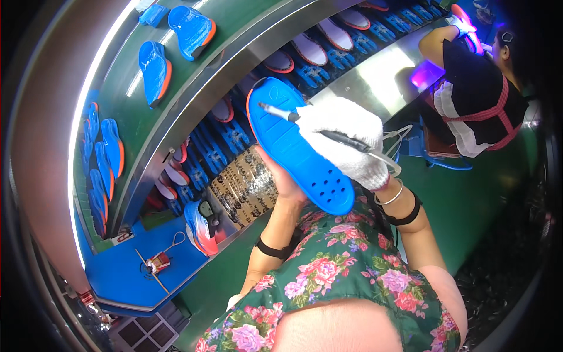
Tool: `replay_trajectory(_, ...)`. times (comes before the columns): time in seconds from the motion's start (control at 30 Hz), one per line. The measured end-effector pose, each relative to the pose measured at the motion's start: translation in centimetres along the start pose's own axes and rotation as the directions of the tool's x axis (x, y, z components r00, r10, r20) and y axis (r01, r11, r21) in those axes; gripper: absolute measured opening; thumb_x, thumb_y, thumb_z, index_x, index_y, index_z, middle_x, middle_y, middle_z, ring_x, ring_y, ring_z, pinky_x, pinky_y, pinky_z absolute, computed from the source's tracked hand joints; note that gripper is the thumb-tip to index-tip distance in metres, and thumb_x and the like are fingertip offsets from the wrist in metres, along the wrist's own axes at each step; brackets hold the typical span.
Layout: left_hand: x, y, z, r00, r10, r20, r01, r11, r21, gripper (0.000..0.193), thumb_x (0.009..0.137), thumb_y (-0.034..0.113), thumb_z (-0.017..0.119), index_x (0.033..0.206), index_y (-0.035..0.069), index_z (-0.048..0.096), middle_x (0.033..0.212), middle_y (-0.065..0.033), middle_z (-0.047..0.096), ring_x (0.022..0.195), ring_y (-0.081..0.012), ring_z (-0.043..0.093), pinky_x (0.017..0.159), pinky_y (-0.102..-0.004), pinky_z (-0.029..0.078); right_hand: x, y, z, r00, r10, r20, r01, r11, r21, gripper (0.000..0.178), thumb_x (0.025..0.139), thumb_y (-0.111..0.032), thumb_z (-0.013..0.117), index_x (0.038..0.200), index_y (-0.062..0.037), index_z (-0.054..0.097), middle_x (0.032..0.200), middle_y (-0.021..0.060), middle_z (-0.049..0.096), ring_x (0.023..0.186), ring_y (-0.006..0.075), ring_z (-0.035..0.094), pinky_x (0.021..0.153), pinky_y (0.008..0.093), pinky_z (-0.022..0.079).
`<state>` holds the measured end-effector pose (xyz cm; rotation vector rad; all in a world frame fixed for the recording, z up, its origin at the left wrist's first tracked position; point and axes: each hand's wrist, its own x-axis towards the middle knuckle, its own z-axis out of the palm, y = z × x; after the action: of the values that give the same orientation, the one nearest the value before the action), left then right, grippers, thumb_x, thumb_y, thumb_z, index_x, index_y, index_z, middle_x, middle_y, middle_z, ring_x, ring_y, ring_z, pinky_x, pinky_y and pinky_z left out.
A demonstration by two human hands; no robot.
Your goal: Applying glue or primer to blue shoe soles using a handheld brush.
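Observation:
My left hand [280, 176], bare, supports a blue insole [293, 138] from below and along its left edge. The insole has an orange rim at its upper left and a cluster of small holes at its lower right end. My right hand [343, 138], in a white knitted glove, is closed around a slim brush [280, 111]. The brush's tip points left over the upper part of the insole; I cannot tell whether it touches. A thin pale tube [384, 158] runs from the rear of the brush past my right wrist.
More blue insoles [155, 73] lie on the green upper shelf. Below it, shoe uppers [308, 50] and blue clamp-like pieces [311, 73] line a rack. A finished-looking shoe [200, 229] stands by a blue tabletop [117, 276]. Another person [481, 88] works at the right.

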<state>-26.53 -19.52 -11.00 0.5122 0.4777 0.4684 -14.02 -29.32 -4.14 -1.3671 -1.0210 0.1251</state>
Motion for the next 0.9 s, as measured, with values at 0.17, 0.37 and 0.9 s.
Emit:
replay_trajectory(0.17,0.0,-0.3,0.2,0.996,0.062,-0.063,-0.054,0.991,0.123,0.094,0.094,0.084,0.023,0.159,0.017,0.03,0.152,-0.0063,0.045,0.136,-0.0258,0.047,0.114,-0.043,0.04,0.7,0.2,1.0,0.972,-0.23,0.045,0.232,0.914,-0.333,0.032,0.079,-0.005,0.074,0.11,-0.0043,0.076,0.107,0.0142,0.076,0.096,0.0317,0.072,0.085,0.0407,0.057)
replay_trajectory(0.37,0.2,0.6,-1.1,0.995,-0.076,-0.072,0.083,0.992,0.095,0.094,0.094,0.083,0.027,0.16,0.017,0.029,0.159,-0.007,0.039,0.145,-0.0285,0.039,0.12,-0.0469,0.032,-0.2,-0.1,2.5,0.947,-0.3,0.114,0.315,0.936,-0.154,0.026,0.08,-0.005,0.078,0.105,-0.0056,0.078,0.104,0.0115,0.077,0.094,0.0256,0.073,0.081,0.0379,0.058)
replay_trajectory(0.9,2.7,1.0,-2.4,0.991,0.039,0.132,-0.059,0.986,0.154,0.097,0.091,0.085,0.03,0.16,0.016,0.029,0.16,-0.0071,0.039,0.143,-0.0305,0.04,0.122,-0.0477,0.03,0.3,2.2,0.8,0.973,-0.232,-0.003,0.229,0.96,-0.159,0.02,0.083,-0.008,0.077,0.104,-0.0063,0.077,0.106,0.0123,0.075,0.096,0.0277,0.071,0.082,0.0385,0.057)
